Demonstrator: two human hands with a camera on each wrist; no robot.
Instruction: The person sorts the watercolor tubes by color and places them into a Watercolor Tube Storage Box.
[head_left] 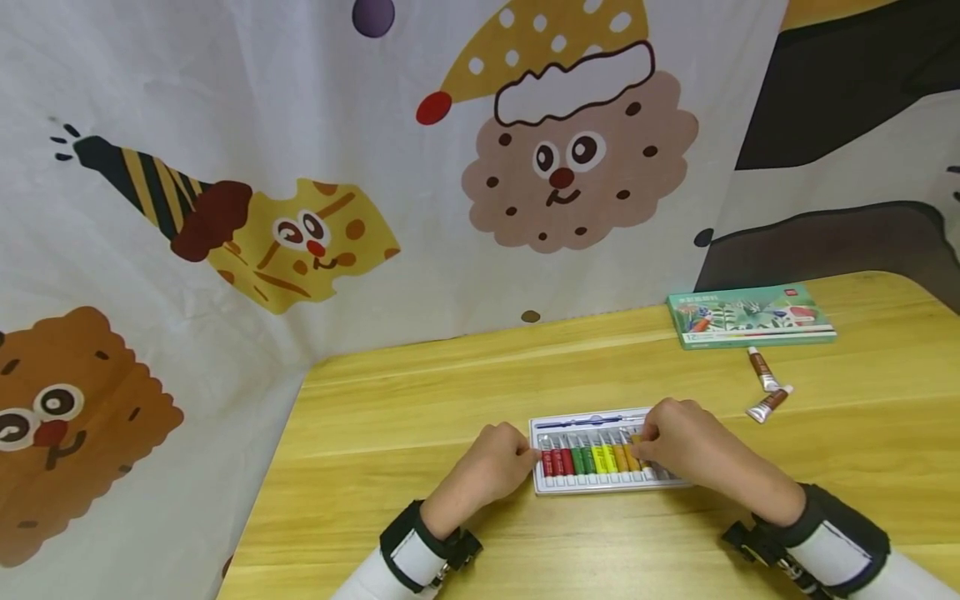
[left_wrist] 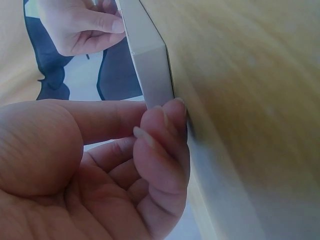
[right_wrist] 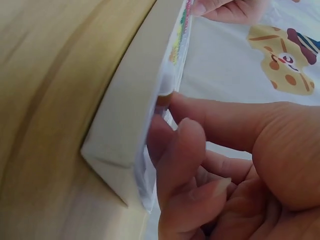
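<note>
A shallow white paint tray (head_left: 592, 491) lies on the table, holding a row of paint tubes (head_left: 577, 460) from red through green and yellow to orange. My left hand (head_left: 497, 462) grips the tray's left end; in the left wrist view its thumb and curled fingers close on the pale corner (left_wrist: 150, 70). Over the right part of the tray, my right hand (head_left: 686, 442) pinches an ochre-brown paint tube (right_wrist: 164, 99) between thumb and fingertip. That hand hides the tray's right end in the head view. A thin blue brush (head_left: 577, 423) lies along the tray's back edge.
Two brown paint tubes (head_left: 763, 371) lie on the wooden table (head_left: 390, 417) to the right, beyond my right hand. Behind them is a green printed paint box (head_left: 752, 317). A white cloth with cartoon figures (head_left: 420, 275) hangs along the table's back edge.
</note>
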